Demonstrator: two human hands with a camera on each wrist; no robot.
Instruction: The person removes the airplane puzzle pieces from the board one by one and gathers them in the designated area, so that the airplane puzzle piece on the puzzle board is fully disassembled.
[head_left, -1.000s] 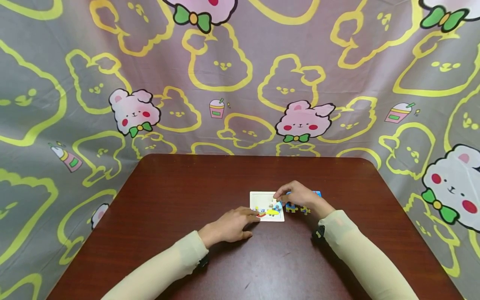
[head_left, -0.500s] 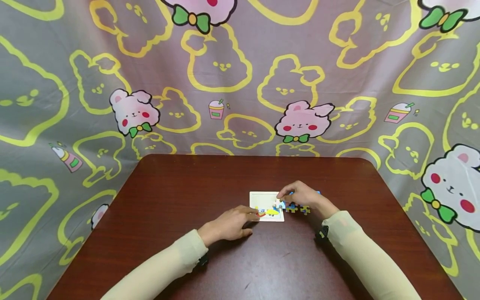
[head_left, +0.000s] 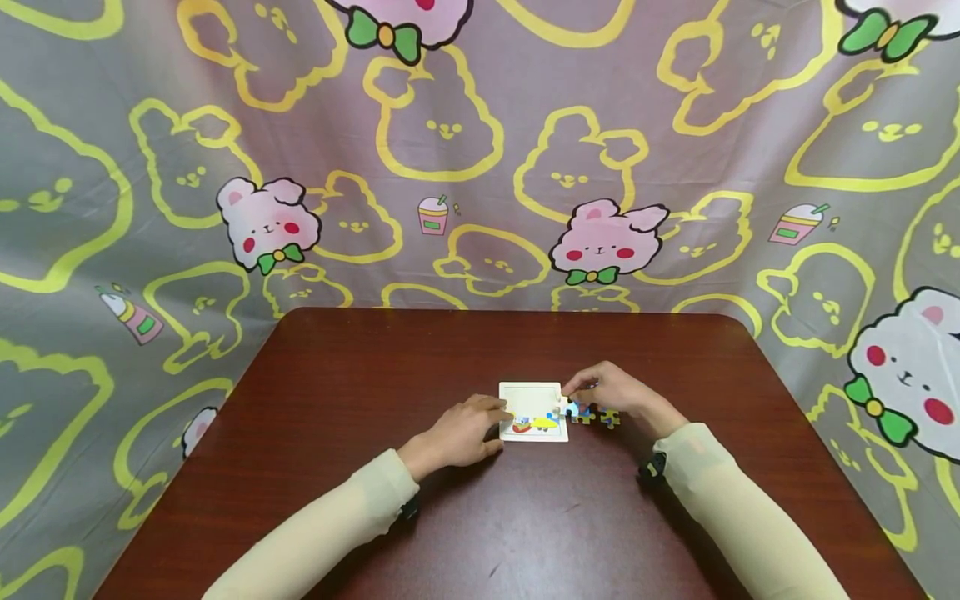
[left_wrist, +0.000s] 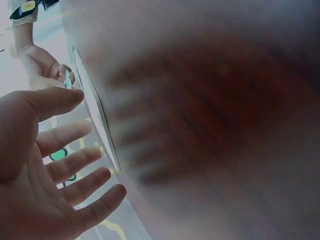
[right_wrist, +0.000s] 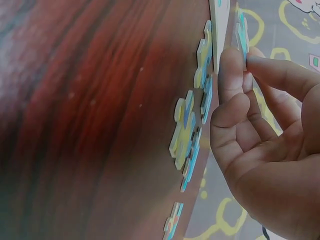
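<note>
Right grip [head_left: 619, 391], piece [right_wrist: 242, 34] above board edge [head_left: 566, 432]

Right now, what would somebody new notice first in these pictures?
Probably the cartoon-bunny cloth behind the brown table, because it fills so much of the head view. Next, the jigsaw piece pinched in the right hand, near the right edge of the puzzle tray. The left hand is at the tray's left edge.

A reddish-brown, wood-grained tabletop [head_left: 360, 367] with a soft sheen and rounded far corners carries a pale, flat puzzle tray [head_left: 528, 397] near its middle and, just beside the tray's right edge, several loose blue-and-yellow jigsaw pieces [head_left: 609, 419].
</note>
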